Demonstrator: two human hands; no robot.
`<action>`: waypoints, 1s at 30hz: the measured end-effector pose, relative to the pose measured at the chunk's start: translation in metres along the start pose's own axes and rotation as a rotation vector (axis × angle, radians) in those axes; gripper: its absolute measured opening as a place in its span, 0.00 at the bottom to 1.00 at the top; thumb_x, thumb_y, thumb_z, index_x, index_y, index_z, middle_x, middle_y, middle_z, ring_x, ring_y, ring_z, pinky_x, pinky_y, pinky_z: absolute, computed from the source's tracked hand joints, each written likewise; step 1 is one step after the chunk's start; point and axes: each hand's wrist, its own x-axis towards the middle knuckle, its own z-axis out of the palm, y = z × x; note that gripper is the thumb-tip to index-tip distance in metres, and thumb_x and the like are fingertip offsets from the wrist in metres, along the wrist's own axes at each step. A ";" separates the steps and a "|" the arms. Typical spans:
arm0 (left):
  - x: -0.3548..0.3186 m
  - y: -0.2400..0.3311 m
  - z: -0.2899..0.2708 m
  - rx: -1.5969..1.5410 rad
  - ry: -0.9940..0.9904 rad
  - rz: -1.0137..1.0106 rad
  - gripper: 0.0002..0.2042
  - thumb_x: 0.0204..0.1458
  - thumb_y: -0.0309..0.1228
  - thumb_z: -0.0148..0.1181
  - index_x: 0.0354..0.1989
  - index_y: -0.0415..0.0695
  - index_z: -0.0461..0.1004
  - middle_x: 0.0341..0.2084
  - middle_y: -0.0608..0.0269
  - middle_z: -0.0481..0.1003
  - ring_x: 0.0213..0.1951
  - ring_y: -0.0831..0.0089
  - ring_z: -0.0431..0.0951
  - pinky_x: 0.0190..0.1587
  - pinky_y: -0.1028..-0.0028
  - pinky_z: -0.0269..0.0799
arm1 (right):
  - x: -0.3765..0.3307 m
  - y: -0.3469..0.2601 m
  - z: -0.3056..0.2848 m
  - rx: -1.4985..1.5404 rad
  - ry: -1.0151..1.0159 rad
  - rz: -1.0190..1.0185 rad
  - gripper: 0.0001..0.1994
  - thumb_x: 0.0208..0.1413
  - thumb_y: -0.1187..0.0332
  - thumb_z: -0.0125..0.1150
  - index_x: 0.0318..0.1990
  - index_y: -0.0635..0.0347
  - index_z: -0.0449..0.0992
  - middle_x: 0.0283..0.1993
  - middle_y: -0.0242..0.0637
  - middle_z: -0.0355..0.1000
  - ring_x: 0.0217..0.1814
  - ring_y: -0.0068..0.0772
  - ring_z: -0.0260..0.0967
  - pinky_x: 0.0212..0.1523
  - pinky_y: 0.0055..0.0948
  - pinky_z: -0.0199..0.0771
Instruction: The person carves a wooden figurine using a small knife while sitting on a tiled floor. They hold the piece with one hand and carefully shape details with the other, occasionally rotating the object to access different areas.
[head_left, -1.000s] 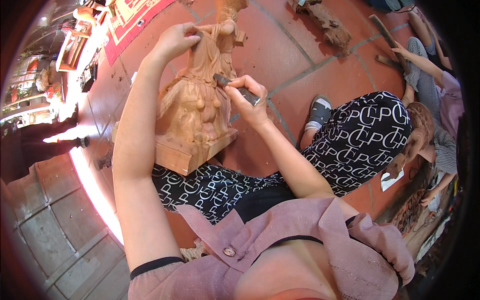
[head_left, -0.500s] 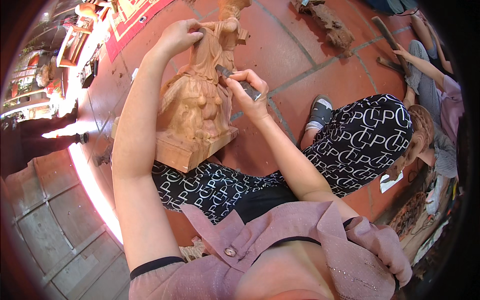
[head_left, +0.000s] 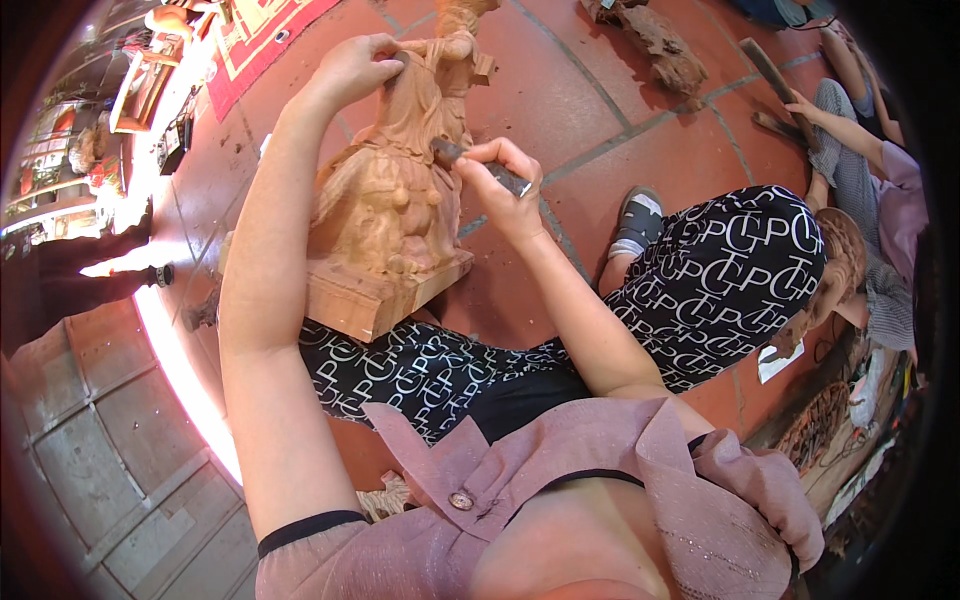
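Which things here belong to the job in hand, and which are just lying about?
In use:
wooden statue, with the left hand at its upper part
dark tool in the right hand, tip at the statue

Apparently just lying about:
rough wood
red mat
white sheet

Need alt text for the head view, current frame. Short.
A person's right hand holds a dark tool to the side of a carved wooden figure, while the left hand is on the figure's upper part. Around it are the person's black-and-white patterned trousers and a reddish tiled floor.
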 end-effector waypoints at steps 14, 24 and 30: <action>0.005 -0.004 0.001 -0.017 0.010 0.023 0.18 0.50 0.33 0.55 0.49 0.39 0.72 0.38 0.57 0.77 0.42 0.69 0.76 0.47 0.72 0.69 | -0.004 0.006 0.000 -0.055 0.017 -0.010 0.05 0.42 0.73 0.63 0.24 0.63 0.74 0.22 0.33 0.73 0.25 0.18 0.68 0.27 0.20 0.66; 0.004 -0.003 0.002 -0.006 -0.002 0.023 0.18 0.50 0.32 0.55 0.48 0.37 0.71 0.39 0.57 0.76 0.42 0.69 0.76 0.47 0.72 0.69 | 0.007 0.016 -0.004 0.140 0.064 0.062 0.06 0.48 0.73 0.60 0.33 0.65 0.77 0.25 0.29 0.74 0.28 0.14 0.68 0.30 0.17 0.67; 0.005 -0.005 0.002 -0.028 0.003 0.032 0.18 0.50 0.32 0.56 0.48 0.36 0.71 0.37 0.58 0.77 0.41 0.70 0.76 0.46 0.73 0.69 | 0.014 0.014 0.003 0.364 0.033 0.173 0.08 0.51 0.74 0.58 0.37 0.69 0.76 0.30 0.36 0.75 0.32 0.21 0.72 0.34 0.20 0.72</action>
